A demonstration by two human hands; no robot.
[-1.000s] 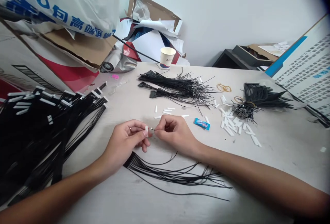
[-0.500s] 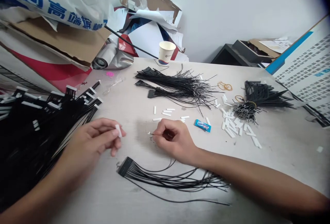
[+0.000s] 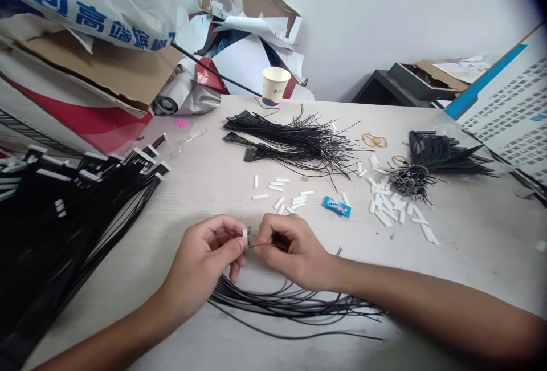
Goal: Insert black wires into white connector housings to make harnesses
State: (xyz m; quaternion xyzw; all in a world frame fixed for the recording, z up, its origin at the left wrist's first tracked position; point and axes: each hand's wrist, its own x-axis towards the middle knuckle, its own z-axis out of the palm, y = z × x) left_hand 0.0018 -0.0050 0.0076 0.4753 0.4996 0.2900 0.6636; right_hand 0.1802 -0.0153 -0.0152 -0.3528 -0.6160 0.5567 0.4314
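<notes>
My left hand (image 3: 205, 260) pinches a small white connector housing (image 3: 245, 233) between thumb and forefinger. My right hand (image 3: 290, 248) is closed in a pinch on the tip of a thin black wire (image 3: 253, 245), held right against the housing. That wire belongs to a loose black wire bundle (image 3: 294, 302) lying on the table under both wrists. Both hands meet near the table's front middle.
A big pile of finished black harnesses with white ends (image 3: 64, 200) fills the left. More black wires (image 3: 299, 143) lie behind, loose white housings (image 3: 388, 206) and a blue candy wrapper (image 3: 337, 206) to the right, a paper cup (image 3: 276, 85) and cardboard boxes (image 3: 106, 63) at the back.
My left hand swung out to the left with the white housing, then came back to meet my right hand. The wire bundle now lies closer under my wrists.
</notes>
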